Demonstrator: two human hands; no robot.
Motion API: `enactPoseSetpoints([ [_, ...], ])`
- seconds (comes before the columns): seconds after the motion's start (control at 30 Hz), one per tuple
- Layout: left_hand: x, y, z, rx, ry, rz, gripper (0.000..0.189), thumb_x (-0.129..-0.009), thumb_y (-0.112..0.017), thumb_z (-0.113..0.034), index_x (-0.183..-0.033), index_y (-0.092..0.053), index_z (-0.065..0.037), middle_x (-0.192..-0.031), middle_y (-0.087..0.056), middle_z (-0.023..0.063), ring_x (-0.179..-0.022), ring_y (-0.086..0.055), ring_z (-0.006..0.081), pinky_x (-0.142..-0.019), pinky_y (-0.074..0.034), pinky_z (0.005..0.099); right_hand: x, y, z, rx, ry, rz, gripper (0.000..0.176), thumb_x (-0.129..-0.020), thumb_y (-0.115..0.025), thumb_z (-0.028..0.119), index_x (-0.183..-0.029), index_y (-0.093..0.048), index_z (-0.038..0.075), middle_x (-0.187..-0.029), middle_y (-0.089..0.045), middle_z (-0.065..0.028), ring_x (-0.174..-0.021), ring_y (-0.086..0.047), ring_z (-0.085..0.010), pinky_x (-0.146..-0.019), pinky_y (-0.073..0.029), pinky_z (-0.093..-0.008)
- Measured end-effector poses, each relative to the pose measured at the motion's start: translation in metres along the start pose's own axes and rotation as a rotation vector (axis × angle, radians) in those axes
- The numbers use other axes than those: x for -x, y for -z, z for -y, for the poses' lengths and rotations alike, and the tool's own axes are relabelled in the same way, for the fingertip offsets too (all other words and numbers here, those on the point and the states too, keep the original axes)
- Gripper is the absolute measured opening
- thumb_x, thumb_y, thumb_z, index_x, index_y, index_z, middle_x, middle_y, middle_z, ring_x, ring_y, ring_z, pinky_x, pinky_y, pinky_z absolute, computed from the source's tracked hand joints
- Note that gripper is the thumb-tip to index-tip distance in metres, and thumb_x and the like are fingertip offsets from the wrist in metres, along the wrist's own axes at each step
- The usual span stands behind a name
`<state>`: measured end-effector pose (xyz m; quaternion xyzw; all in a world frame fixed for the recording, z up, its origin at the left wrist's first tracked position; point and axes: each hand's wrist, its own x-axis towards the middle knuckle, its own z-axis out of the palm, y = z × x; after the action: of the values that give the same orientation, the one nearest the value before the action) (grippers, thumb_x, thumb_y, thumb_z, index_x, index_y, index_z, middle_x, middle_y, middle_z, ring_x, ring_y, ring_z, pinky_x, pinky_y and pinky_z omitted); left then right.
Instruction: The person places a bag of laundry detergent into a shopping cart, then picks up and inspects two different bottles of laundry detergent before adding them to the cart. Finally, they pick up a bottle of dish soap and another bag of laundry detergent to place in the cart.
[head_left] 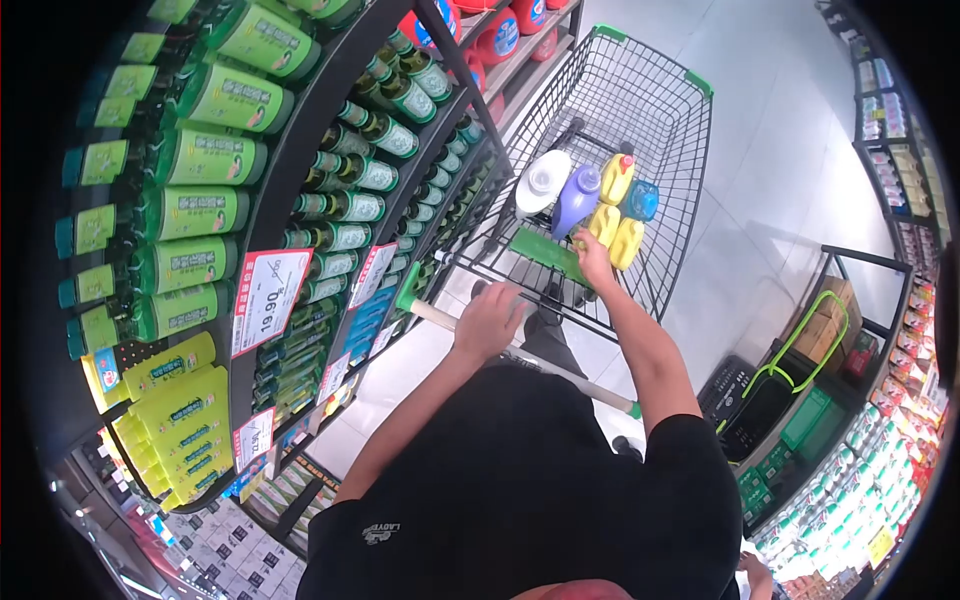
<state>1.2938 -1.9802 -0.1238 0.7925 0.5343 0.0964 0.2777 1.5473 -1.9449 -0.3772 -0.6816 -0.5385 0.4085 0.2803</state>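
Note:
My left hand (491, 317) lies across the shopping cart's handle (575, 380), palm down, with its fingers stretched loosely forward. Reaching over the cart's near side, my right hand (592, 256) has its fingers curled beside the green flap (545, 252); whatever they hold, if anything, is hidden. Just beyond it in the shopping cart (660, 105) are a purple bottle (577, 200), a white bottle (543, 184), several yellow bottles (626, 243) and a blue pack (640, 201).
Shelves of green bottles (205, 160) and smaller dark bottles (345, 205) with price tags (270, 300) rise close on the left. Red bottles (497, 38) stand farther ahead. To the right is a black rack (868, 258) with crates. Another person's hand (755, 575) shows at lower right.

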Motion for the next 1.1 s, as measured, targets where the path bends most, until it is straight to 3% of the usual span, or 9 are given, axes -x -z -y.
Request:
enactPoseSetpoints([
  [0.3, -0.003, -0.003, -0.004, -0.024, 0.016, -0.016, 0.030, -0.101, -0.066, -0.028, -0.124, -0.065, -0.009, -0.109, -0.065, 0.0097, -0.098, -0.069, 0.0325, -0.079, -0.058, 0.0457, -0.005, -0.022, -0.026, 0.141, -0.092, 0.046, 0.037, -0.088, -0.057, -0.007, -0.122, -0.071, 0.000, -0.145, -0.061, -0.0247, -0.126, -0.062, -0.0463, -0.110, -0.050, -0.0467],
  [0.4, -0.004, -0.004, -0.005, -0.030, 0.015, -0.011, 0.030, -0.101, -0.065, -0.027, -0.124, -0.065, -0.009, -0.108, -0.065, 0.0099, -0.098, -0.069, 0.0326, -0.079, -0.058, 0.0455, -0.015, -0.030, -0.032, 0.149, -0.086, -0.013, 0.031, -0.091, -0.053, -0.003, -0.118, -0.069, -0.002, -0.144, -0.060, -0.0254, -0.116, -0.065, -0.0485, -0.102, -0.052, -0.0529],
  [0.5, -0.008, -0.001, -0.009, -0.034, 0.020, 0.010, 0.030, -0.101, -0.065, -0.027, -0.124, -0.065, -0.008, -0.107, -0.066, 0.0100, -0.097, -0.069, 0.0324, -0.078, -0.058, 0.0450, -0.021, -0.028, -0.033, 0.050, -0.161, -0.071, 0.027, -0.093, -0.052, -0.001, -0.114, -0.069, -0.003, -0.134, -0.065, -0.0267, -0.110, -0.066, -0.0501, -0.098, -0.053, -0.0557],
  [0.6, -0.011, -0.001, -0.012, -0.030, 0.025, 0.022, 0.030, -0.101, -0.065, -0.027, -0.124, -0.066, -0.008, -0.106, -0.066, 0.0100, -0.095, -0.070, 0.0319, -0.076, -0.058, 0.0441, -0.024, -0.027, -0.033, 0.165, -0.152, 0.013, 0.025, -0.094, -0.051, 0.000, -0.111, -0.069, -0.002, -0.117, -0.070, -0.0286, -0.104, -0.069, -0.0498, -0.093, -0.055, -0.0556],
  [0.7, -0.015, -0.001, -0.012, -0.027, 0.004, 0.016, 0.031, -0.101, -0.066, -0.027, -0.124, -0.066, -0.007, -0.104, -0.066, 0.0100, -0.093, -0.070, 0.0316, -0.074, -0.058, 0.0435, -0.025, -0.028, -0.032, 0.308, -0.024, -0.007, 0.025, -0.096, -0.049, 0.001, -0.110, -0.069, -0.001, -0.104, -0.072, -0.0284, -0.099, -0.071, -0.0471, -0.087, -0.057, -0.0562],
  [0.8, -0.018, -0.004, -0.013, -0.027, -0.027, -0.013, 0.030, -0.098, -0.070, -0.024, -0.122, -0.066, -0.006, -0.102, -0.069, 0.0118, -0.089, -0.071, 0.0333, -0.073, -0.059, 0.0430, -0.036, -0.022, -0.033, 0.556, 0.051, 0.340, 0.027, -0.097, -0.048, 0.002, -0.111, -0.071, 0.000, -0.102, -0.073, -0.0269, -0.097, -0.073, -0.0438, -0.085, -0.058, -0.0567],
  [0.9, -0.021, -0.003, -0.013, -0.027, -0.046, -0.020, 0.031, -0.097, -0.072, -0.023, -0.121, -0.066, -0.005, -0.102, -0.071, 0.0124, -0.088, -0.072, 0.0337, -0.073, -0.059, 0.0428, -0.044, -0.024, -0.042, 0.540, 0.063, 0.370, 0.028, -0.093, -0.052, 0.001, -0.116, -0.068, -0.004, -0.099, -0.073, -0.0300, -0.094, -0.074, -0.0470, -0.087, -0.058, -0.0568],
  [1.0, -0.023, -0.006, -0.014, -0.028, -0.035, -0.009, 0.031, -0.099, -0.068, -0.025, -0.123, -0.066, -0.005, -0.099, -0.067, 0.0110, -0.090, -0.070, 0.0316, -0.073, -0.058, 0.0431, -0.043, -0.021, -0.057, 0.432, -0.149, 0.150, 0.027, -0.093, -0.052, 0.001, -0.115, -0.069, -0.004, -0.101, -0.073, -0.0304, -0.095, -0.073, -0.0478, -0.087, -0.058, -0.0566],
  [1.1, -0.024, -0.006, -0.013, -0.040, -0.029, 0.012, 0.032, -0.100, -0.067, -0.027, -0.124, -0.066, -0.005, -0.098, -0.066, 0.0104, -0.091, -0.069, 0.0308, -0.073, -0.058, 0.0433, -0.046, -0.021, -0.059, 0.345, -0.235, 0.122, 0.028, -0.096, -0.052, 0.005, -0.114, -0.072, -0.001, -0.105, -0.073, -0.0276, -0.103, -0.072, -0.0454, -0.089, -0.058, -0.0564],
])
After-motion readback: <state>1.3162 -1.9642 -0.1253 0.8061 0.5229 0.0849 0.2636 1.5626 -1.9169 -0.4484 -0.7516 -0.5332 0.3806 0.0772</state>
